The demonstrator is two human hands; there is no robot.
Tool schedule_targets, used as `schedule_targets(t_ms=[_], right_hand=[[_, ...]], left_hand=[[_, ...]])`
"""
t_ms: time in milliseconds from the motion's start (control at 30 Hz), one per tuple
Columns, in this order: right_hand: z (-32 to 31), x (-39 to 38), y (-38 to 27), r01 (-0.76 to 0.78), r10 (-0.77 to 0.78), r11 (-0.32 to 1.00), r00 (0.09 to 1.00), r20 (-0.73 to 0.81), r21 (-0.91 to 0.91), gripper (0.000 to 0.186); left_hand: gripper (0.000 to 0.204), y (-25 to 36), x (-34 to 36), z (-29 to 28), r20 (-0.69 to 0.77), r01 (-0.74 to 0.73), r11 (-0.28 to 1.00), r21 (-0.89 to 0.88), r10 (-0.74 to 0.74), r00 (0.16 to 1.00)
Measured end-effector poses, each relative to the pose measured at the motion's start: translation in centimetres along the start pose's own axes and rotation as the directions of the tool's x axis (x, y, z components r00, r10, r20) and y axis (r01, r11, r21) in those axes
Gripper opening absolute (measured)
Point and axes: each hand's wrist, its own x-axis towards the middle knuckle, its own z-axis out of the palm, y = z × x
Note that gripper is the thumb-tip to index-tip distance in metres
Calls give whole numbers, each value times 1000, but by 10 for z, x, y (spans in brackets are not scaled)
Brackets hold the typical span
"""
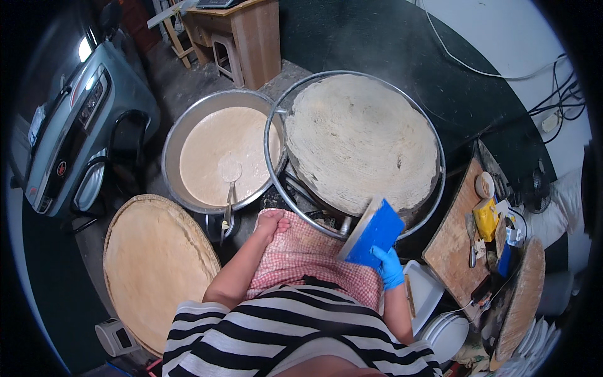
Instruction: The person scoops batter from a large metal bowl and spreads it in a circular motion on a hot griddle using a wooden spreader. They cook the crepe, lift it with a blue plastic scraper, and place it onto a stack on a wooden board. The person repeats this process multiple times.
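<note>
My right hand [389, 267], in a blue glove, grips a thick blue rectangular board [375, 234] with a pale edge. The board stands tilted at the near rim of a round griddle, and its far corner overlaps the griddle's edge in view. Over most of the griddle lies a thin, pale sheet of batter [361, 144] with ring-shaped streaks and a dark spot on the right. My bare left hand [274, 224] is closed in front of the checked apron [301, 245], just below the batter pot. In that metal pot [173, 147] is beige batter [213, 141] with a ladle [230, 179] resting in it.
A metal ring [441, 157] surrounds the griddle. At left lies a round stack of pale flat sheets [157, 264], with a scooter [88, 125] beyond. On the right a wooden board [455, 245] carries a yellow packet [485, 220] and utensils. A white tray [424, 292] sits near my right forearm.
</note>
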Motion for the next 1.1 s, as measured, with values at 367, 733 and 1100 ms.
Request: schedule_targets(t_ms=[367, 733, 1100], right_hand=[[107, 107, -131, 290, -344, 295, 921, 182, -910, 29], [167, 152, -118, 231, -316, -379, 878, 360, -896, 13], [117, 69, -114, 273, -125, -385, 931, 343, -881, 11]], left_hand=[[15, 0, 2, 0, 36, -17, 999, -36, 18, 999], [16, -2, 1, -3, 40, -27, 998, -57, 29, 999], [16, -3, 3, 0, 54, -4, 999, -39, 6, 999]])
